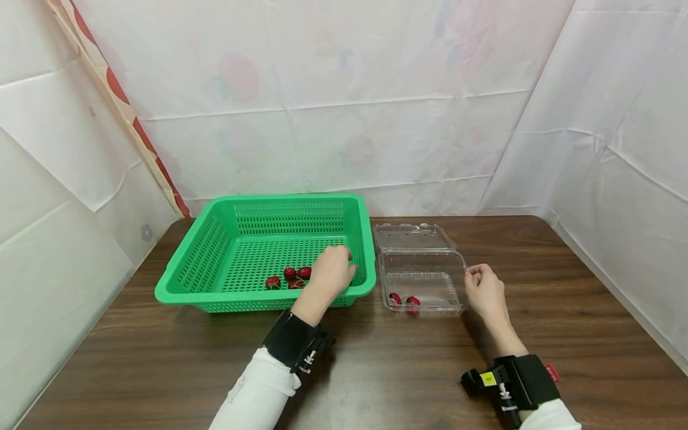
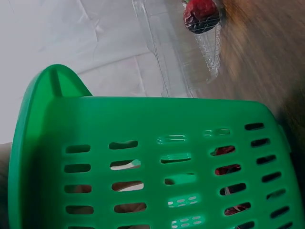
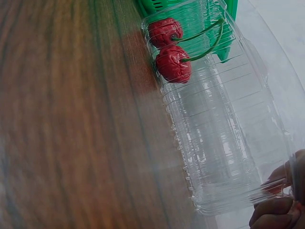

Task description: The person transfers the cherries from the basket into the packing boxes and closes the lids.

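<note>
My left hand (image 1: 332, 272) reaches over the near wall into the right end of a green plastic basket (image 1: 185, 257). Its fingertips point down and are hidden, so what they hold does not show. Several dark red cherries (image 1: 290, 274) lie on the basket floor just left of that hand. To the right stands a clear plastic clamshell box (image 1: 421, 280) with its lid (image 1: 414, 237) folded back. Two cherries (image 3: 173, 64) joined by green stems sit in its near left corner. My right hand (image 1: 485, 292) pinches the box's right rim between thumb and fingers.
Both things stand on a dark brown wood-grain table (image 1: 376, 370). Behind it hangs a white patterned sheet (image 1: 333, 119), and more white sheeting (image 1: 618, 149) closes off the sides. The basket's right wall (image 2: 167, 114) rises between the left hand and the box.
</note>
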The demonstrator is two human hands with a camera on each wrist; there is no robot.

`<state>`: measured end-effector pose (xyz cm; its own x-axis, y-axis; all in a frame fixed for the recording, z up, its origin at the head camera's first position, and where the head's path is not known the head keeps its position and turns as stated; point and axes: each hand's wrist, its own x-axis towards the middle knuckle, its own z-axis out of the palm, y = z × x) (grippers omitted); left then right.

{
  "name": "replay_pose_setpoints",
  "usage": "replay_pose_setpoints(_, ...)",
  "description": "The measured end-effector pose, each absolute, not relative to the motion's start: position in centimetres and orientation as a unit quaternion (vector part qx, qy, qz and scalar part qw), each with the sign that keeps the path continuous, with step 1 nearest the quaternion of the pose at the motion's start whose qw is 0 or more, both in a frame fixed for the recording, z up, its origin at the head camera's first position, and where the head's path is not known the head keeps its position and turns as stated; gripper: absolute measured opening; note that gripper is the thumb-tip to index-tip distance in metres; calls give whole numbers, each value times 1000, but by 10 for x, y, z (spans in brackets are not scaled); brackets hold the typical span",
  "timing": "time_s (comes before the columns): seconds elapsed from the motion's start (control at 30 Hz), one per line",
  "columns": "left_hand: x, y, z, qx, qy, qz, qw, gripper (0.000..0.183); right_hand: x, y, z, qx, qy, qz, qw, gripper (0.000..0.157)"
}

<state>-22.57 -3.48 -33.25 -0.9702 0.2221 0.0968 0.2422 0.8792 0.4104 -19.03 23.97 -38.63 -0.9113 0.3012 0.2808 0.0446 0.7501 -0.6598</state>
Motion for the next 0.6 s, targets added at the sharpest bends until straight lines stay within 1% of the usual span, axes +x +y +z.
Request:
replay_pose_setpoints(0.07, -228, -34, -333, -116, -970, -212, 2, 26, -191, 240, -388, -95, -916, 341, 188, 19)
replay_pose_setpoints(0.2, -230, -34, -334, -117, -971, -206, -17, 26, -192, 241, -389, -93, -917, 340, 187, 19)
replay_pose_setpoints(0.6, -233, -34, -333, -114, -972, -205, -37, 13, -192, 241, -390, -94, -917, 337, 193, 19)
